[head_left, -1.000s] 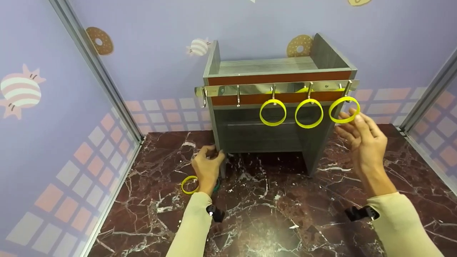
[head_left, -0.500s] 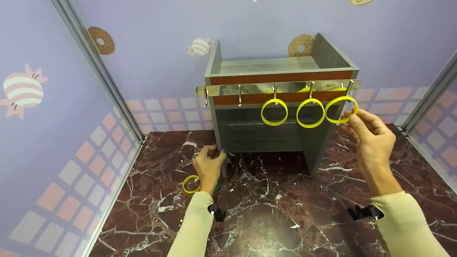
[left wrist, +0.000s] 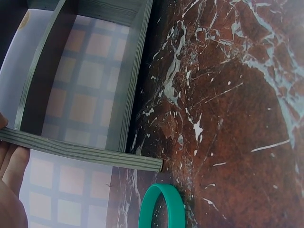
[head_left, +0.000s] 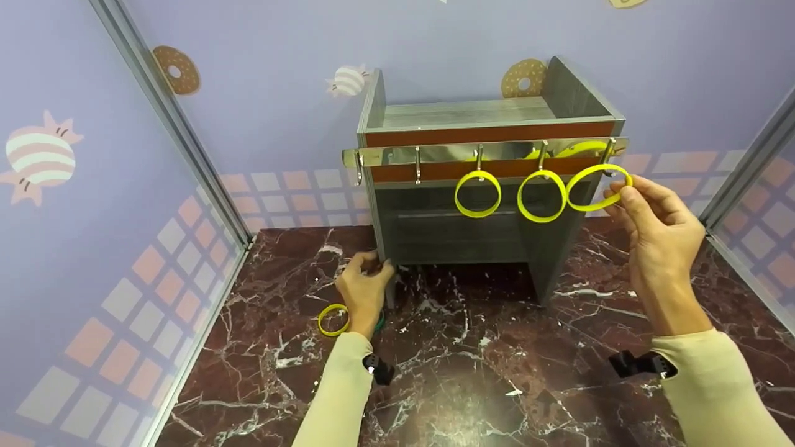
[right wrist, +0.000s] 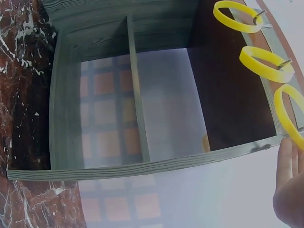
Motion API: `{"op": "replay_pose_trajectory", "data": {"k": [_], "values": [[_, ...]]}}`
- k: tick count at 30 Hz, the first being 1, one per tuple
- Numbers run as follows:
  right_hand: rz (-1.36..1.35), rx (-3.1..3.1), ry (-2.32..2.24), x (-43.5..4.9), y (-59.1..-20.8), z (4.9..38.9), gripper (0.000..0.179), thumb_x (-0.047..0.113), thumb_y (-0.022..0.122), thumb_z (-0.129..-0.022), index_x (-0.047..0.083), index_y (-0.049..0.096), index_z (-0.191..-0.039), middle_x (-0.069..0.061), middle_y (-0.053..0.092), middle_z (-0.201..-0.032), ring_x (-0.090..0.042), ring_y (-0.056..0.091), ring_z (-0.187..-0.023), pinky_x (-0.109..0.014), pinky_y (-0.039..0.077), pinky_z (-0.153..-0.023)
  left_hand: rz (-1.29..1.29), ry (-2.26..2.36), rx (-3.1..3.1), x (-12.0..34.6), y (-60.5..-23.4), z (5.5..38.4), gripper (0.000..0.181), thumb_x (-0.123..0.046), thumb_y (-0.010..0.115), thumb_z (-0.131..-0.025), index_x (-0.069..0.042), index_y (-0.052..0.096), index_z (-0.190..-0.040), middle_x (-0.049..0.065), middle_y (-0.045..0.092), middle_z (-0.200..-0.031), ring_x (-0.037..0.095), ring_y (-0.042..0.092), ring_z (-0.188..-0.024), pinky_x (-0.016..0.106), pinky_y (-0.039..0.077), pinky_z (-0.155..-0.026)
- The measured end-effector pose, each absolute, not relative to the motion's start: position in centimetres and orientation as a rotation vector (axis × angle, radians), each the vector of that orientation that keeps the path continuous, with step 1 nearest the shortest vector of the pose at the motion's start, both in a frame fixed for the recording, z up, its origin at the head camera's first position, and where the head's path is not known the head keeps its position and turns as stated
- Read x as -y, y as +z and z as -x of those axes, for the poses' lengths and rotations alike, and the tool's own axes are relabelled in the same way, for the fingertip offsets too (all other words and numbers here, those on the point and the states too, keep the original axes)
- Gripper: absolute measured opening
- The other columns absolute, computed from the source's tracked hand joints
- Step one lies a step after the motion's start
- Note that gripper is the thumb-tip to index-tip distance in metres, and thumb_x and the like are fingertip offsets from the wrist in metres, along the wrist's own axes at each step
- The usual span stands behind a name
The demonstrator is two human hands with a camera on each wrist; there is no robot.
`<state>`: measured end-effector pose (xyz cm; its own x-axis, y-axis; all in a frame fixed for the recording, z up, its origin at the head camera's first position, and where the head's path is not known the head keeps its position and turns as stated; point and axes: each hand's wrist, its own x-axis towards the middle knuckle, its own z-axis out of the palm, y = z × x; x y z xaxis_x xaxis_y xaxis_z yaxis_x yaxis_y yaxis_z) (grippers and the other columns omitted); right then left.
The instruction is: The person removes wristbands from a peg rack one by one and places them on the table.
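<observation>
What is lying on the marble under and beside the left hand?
A yellow band lies beside the left hand. A green band sits mostly hidden under the wrist. Anything else beneath the palm is covered.

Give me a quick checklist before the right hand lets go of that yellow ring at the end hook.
1. Right hand pinches the yellow ring: ok.
2. Ring seated on the end hook: cannot tell; it is tilted.
3. Two hung rings in place: ok.
4. Left hand steadies the rack at its foot: ok.
5. Left hooks free: ok.
6. Spare ring on the marble top: ok.
</observation>
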<state>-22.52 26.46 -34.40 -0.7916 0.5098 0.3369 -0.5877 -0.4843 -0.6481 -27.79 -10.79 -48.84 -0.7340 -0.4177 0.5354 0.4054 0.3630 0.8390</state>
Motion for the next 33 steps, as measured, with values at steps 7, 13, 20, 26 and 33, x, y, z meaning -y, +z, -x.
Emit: {"op": "replay_pose_trajectory", "data": {"k": [7, 13, 20, 26, 33], "values": [[-0.157, 0.990, 2.272, -26.9, -34.5, 22.2, 0.034, -0.013, 0.079, -0.087, -0.023, 0.066, -0.116, -0.032, 0.072, -0.102, -0.035, 0.075, -0.090, -0.038, 0.064, -0.079, 0.009, -1.468, 1.917, 10.8, -48.8, 27.7, 0.015, -0.001, 0.084, -0.080, -0.004, 0.078, -0.093, 0.008, 0.077, -0.086, 0.024, 0.077, -0.076, 0.030, 0.063, -0.067], [-0.165, 0.973, 2.267, -27.2, -34.7, 21.9, 0.032, -0.013, 0.078, -0.088, -0.024, 0.065, -0.116, -0.032, 0.072, -0.101, -0.036, 0.075, -0.088, -0.037, 0.065, -0.076, 0.004, -1.430, 1.915, 10.8, -48.8, 27.7, 0.015, -0.001, 0.085, -0.079, -0.002, 0.078, -0.091, 0.008, 0.077, -0.085, 0.022, 0.076, -0.075, 0.030, 0.062, -0.067], [-0.186, 0.923, 2.283, -27.3, -34.6, 21.6, 0.030, -0.017, 0.074, -0.089, -0.025, 0.064, -0.116, -0.034, 0.071, -0.100, -0.038, 0.075, -0.086, -0.038, 0.064, -0.075, -0.021, -1.431, 1.924, 10.8, -48.7, 27.7, 0.015, -0.002, 0.085, -0.079, -0.003, 0.078, -0.091, 0.007, 0.077, -0.085, 0.022, 0.075, -0.073, 0.029, 0.061, -0.065], [-0.221, 0.892, 2.286, -27.3, -34.6, 21.5, 0.029, -0.019, 0.072, -0.090, -0.028, 0.062, -0.116, -0.036, 0.070, -0.098, -0.039, 0.075, -0.084, -0.038, 0.065, -0.072, -0.022, -1.426, 1.924, 10.8, -48.8, 27.7, 0.015, -0.002, 0.085, -0.078, -0.003, 0.078, -0.091, 0.008, 0.077, -0.085, 0.025, 0.075, -0.073, 0.028, 0.060, -0.065], [-0.187, 0.917, 2.301, -27.6, -35.3, 21.3, 0.030, -0.018, 0.072, -0.090, -0.026, 0.062, -0.117, -0.034, 0.071, -0.100, -0.037, 0.075, -0.086, -0.039, 0.064, -0.076, -0.016, -1.420, 1.921, 10.7, -48.8, 27.7, 0.015, 0.000, 0.085, -0.078, -0.002, 0.077, -0.091, 0.009, 0.077, -0.084, 0.024, 0.076, -0.073, 0.029, 0.062, -0.065]]}}
